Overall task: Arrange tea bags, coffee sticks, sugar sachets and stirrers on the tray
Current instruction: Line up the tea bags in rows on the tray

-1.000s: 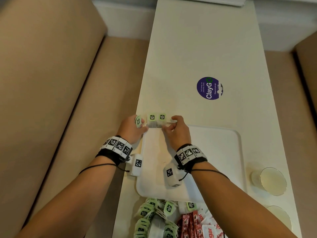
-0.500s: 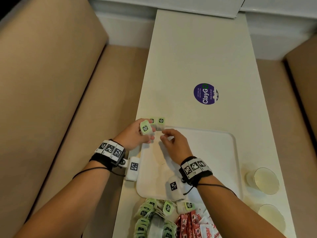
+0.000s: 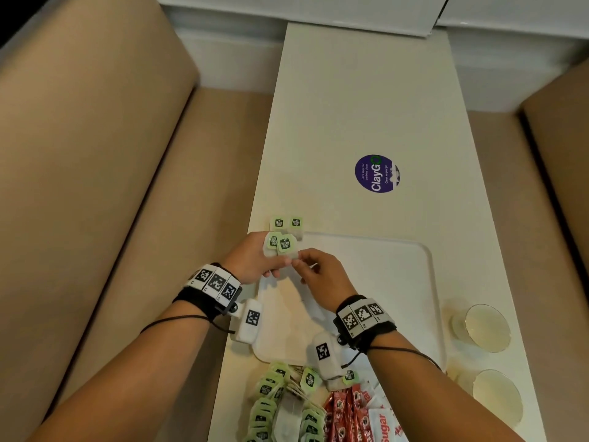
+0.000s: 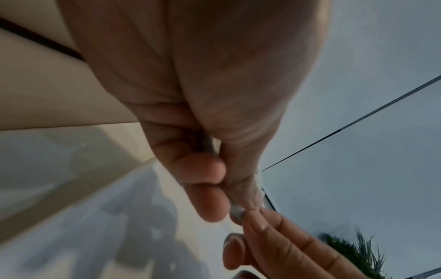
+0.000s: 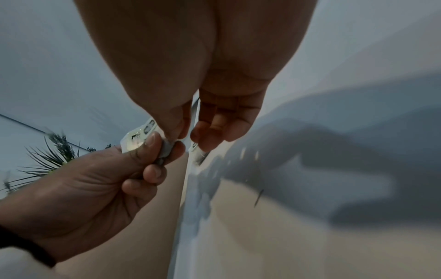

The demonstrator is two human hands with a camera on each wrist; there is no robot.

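Two tea bags with green tags (image 3: 287, 223) lie side by side at the far left corner of the white tray (image 3: 382, 282). Just nearer, above that corner, my left hand (image 3: 276, 261) grips a small bunch of tea bags (image 3: 280, 242), tags up. My right hand (image 3: 299, 261) meets it and pinches one tea bag of the bunch (image 3: 294, 256) between thumb and fingertip. In the right wrist view the left hand (image 5: 164, 151) curls round a tagged tea bag (image 5: 136, 140). The left wrist view shows my left hand (image 4: 226, 188) shut tight with white paper (image 4: 236, 212) at the fingertips.
A heap of tea bags (image 3: 271, 397), red coffee sticks (image 3: 344, 416) and white sugar sachets (image 3: 382, 422) lies on the table just before the tray. Two clear cups (image 3: 484, 327) (image 3: 497, 397) stand to its right. A purple sticker (image 3: 376, 173) marks the table farther off. Beige benches flank it.
Both hands have drawn back from the tray's far left corner, leaving two tea bags there. My right hand now pinches a tea bag from the bunch in my left hand.
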